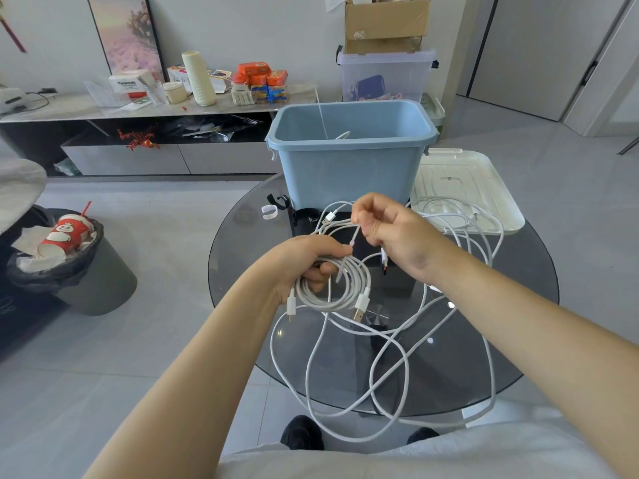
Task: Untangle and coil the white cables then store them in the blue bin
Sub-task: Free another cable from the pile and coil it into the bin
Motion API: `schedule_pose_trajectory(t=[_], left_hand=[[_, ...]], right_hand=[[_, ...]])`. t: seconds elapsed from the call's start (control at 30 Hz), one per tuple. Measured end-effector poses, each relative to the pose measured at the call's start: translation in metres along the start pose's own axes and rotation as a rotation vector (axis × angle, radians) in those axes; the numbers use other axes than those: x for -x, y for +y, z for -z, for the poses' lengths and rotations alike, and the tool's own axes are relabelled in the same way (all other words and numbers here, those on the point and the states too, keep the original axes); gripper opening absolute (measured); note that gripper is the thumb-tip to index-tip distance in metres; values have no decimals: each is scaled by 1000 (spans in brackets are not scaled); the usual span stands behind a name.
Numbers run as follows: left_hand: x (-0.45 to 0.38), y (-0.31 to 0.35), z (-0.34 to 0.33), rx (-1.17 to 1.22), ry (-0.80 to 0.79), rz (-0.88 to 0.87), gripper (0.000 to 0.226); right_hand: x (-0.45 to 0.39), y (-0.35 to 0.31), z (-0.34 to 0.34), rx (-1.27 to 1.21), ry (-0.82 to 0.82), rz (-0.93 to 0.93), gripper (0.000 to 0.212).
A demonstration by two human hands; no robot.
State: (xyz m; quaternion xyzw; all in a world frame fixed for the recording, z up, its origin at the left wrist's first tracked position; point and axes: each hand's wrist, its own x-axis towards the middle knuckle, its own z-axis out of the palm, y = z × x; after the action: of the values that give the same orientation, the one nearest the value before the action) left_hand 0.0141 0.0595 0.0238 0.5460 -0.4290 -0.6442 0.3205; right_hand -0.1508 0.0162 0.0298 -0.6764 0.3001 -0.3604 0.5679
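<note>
A round glass table (242,271) carries the blue bin (349,167), with a white lid (484,188) (flat, just right of the bin) partly under loose cable. Off left stands a grey waste bin (103,278) holding a red paper cup (67,233). The white cables (380,357) sprawl in loops across the glass. The left hand (307,261) grips a wound coil (335,288); the right hand (390,226) pinches a strand above it. On the sideboard (69,107), a white box's (126,84) label is too small to read.
</note>
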Motion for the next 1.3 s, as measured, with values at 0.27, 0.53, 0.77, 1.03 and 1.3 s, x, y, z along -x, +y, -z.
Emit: schedule_pose_trajectory(t=[0.27, 0.53, 0.77, 1.03, 1.3], left_hand=[[-9, -9, -4, -170, 502, -204, 8], [-15, -16, -6, -317, 509, -400, 32], [-15, -18, 1, -220, 519, -441, 20], [-28, -21, -2, -181, 635, -414, 30], [-20, -21, 15, 30, 461, -344, 27]], right_hand=[[2, -22, -6, -495, 106, -3, 19], [0, -27, -9, -655, 140, -58, 23], [0, -27, -2, -721, 219, -99, 26], [10, -37, -9, -527, 118, -22, 21], [2, -23, 4, -725, 319, -190, 27]])
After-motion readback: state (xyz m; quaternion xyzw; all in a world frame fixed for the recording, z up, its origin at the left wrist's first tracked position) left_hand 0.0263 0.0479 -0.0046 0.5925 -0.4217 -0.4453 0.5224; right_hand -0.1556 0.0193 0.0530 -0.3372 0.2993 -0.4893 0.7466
